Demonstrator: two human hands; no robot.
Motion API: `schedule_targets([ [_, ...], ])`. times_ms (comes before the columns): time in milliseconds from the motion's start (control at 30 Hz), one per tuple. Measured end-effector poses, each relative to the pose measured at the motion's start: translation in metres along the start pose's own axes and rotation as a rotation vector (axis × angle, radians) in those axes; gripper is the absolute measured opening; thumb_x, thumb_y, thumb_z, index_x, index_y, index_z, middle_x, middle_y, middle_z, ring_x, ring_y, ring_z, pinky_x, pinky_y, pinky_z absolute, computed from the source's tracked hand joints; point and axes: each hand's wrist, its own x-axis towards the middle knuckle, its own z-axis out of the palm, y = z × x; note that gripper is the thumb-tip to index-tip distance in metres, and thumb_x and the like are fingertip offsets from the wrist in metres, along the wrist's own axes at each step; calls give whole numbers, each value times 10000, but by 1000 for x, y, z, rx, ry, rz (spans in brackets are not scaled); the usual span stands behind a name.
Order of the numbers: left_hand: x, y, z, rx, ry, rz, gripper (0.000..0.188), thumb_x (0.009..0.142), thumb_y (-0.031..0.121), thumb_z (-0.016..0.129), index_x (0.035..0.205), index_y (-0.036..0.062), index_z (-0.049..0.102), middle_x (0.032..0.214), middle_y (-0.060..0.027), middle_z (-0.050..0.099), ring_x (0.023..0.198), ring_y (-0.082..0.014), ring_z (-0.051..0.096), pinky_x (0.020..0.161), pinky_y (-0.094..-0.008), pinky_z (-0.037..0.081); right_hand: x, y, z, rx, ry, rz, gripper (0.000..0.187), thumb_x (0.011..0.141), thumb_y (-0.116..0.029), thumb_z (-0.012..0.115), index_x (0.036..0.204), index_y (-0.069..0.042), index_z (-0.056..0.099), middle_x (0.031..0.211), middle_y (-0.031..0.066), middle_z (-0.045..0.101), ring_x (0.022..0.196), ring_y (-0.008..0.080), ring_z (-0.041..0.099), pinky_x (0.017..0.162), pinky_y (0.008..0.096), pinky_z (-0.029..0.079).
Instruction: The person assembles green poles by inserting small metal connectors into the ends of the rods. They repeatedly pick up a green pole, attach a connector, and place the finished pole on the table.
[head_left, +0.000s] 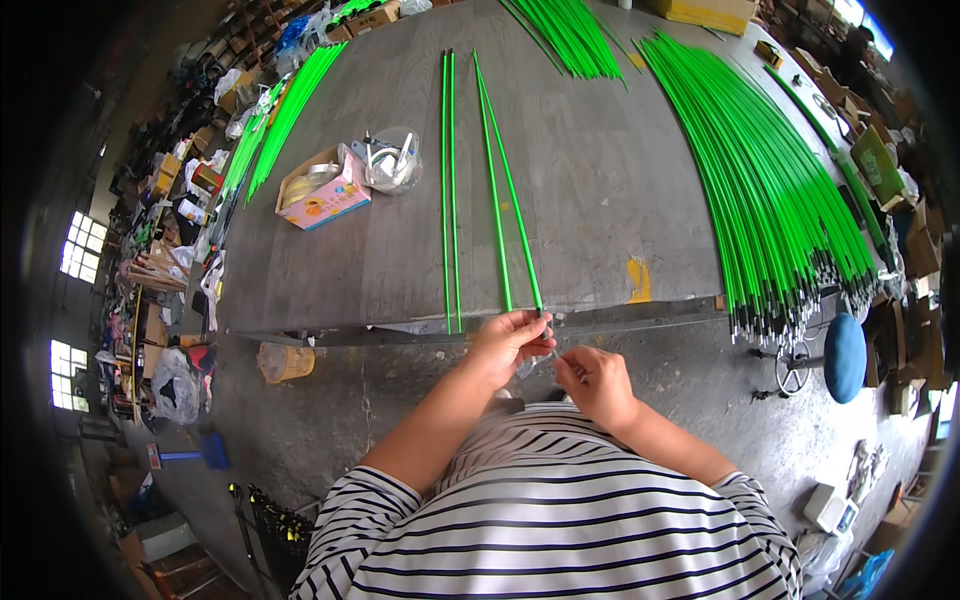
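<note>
Over the front edge of the table, my left hand (506, 347) pinches the near end of a green rod (514, 192), which has a dark fitting there. Its far tip meets that of a second green rod (495, 190), so the two form a narrow V. Just right of it, my right hand (598, 384) is closed, thumb against fingers, on something small and thin that I cannot make out. Left of the V, two more green rods (448, 190) lie side by side, their near ends at the table's edge.
On the grey table (350, 270) are a pink box (327, 205) of tape rolls and a clear plastic bag (397, 168). A large pile of green rods (765, 190) fills the right side; more bundles lie far and left. A blue stool seat (845, 358) stands right.
</note>
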Motion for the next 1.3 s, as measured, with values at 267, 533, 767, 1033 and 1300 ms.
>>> schedule_targets([
  [267, -1, 4, 21, -10, -116, -8, 131, 812, 148, 562, 854, 25, 553, 770, -55, 581, 721, -145, 576, 656, -258, 486, -1, -11, -3, -93, 110, -9, 125, 690, -93, 617, 633, -20, 534, 563, 102, 552, 467, 210, 545, 441, 292, 426],
  [533, 0, 4, 14, 5, -180, -85, 122, 802, 160, 578, 826, 45, 549, 775, -53, 589, 709, -141, 579, 659, -259, 491, -4, -33, 3, -326, 248, -115, 160, 681, -92, 625, 595, -28, 507, 525, 94, 544, 431, 209, 538, 409, 284, 414],
  [767, -2, 2, 11, 43, -199, -133, 151, 762, 148, 630, 808, 35, 542, 756, -41, 568, 688, -155, 576, 657, -269, 497, -6, -59, 14, -227, 360, -75, 162, 701, -97, 617, 599, -30, 510, 531, 101, 544, 446, 241, 541, 410, 298, 413],
  [1033, -3, 1, -10, -21, -241, -181, 143, 766, 143, 622, 815, 21, 565, 796, -67, 590, 744, -170, 580, 719, -279, 481, -10, -28, 40, -36, 257, 0, 220, 803, -120, 548, 625, 8, 526, 482, 54, 534, 395, 100, 496, 374, 224, 381],
  [1300, -5, 4, -19, -60, -228, -184, 137, 783, 165, 605, 814, 37, 571, 797, -58, 589, 749, -159, 576, 733, -271, 470, -8, -12, 54, 356, 215, 243, 255, 826, -142, 528, 617, 5, 527, 516, 31, 505, 393, 79, 436, 361, 202, 341],
])
